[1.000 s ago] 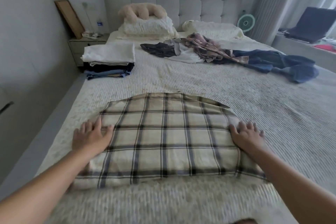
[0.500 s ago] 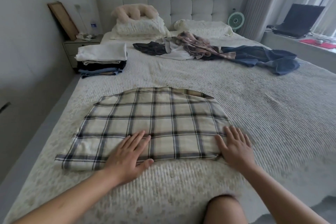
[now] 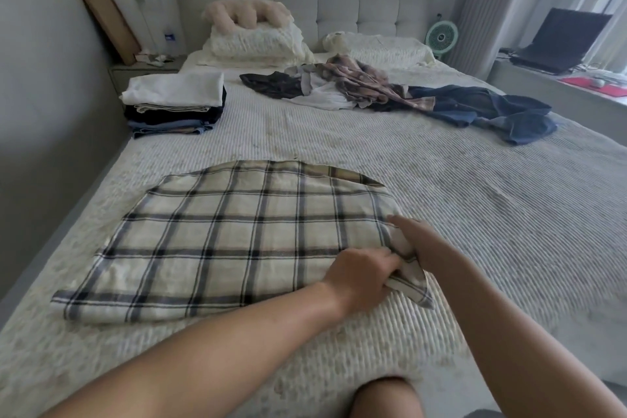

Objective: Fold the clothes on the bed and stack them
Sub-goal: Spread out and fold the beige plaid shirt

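The plaid garment [image 3: 244, 241] lies flat near the foot of the bed [image 3: 475, 214], with bare coverlet to its right. The left hand [image 3: 364, 276] and right hand [image 3: 415, 241] both pinch its near-right corner. A folded stack [image 3: 173, 105] sits far left; unfolded clothes [image 3: 390, 92] lie by the pillows [image 3: 258, 41].

Two bare forearms, no sleeves, left hand [image 3: 361, 273], right hand [image 3: 419, 243], bare knee [image 3: 385, 397]
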